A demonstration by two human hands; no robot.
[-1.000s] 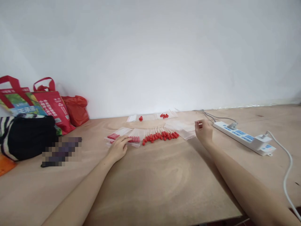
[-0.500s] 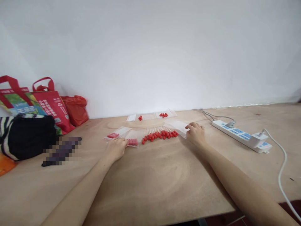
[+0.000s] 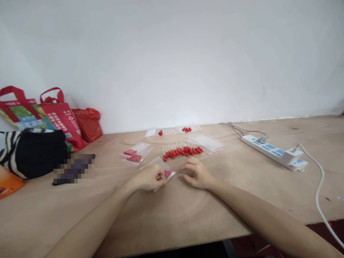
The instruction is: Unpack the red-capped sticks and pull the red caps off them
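Note:
My left hand (image 3: 149, 177) pinches a small clear plastic bag (image 3: 162, 169) holding red-tipped sticks, low over the wooden table (image 3: 188, 211). Just to its right, my right hand (image 3: 197, 173) hovers with fingers spread and holds nothing. Beyond both hands lies a row of loose red-tipped sticks (image 3: 182, 151). Filled bags (image 3: 135, 154) rest to the left of that row, and a pile of empty clear bags (image 3: 206, 143) lies to its right.
A white power strip (image 3: 274, 153) with cables lies at the right. Red shopping bags (image 3: 57, 118), a black and striped bag (image 3: 29, 152) and a dark blurred object (image 3: 73, 168) crowd the left. More small bags with red pieces (image 3: 174, 131) lie near the white wall.
My left hand pulled one filled bag from the pile toward me. My right hand left the empty bags and came in next to the left hand.

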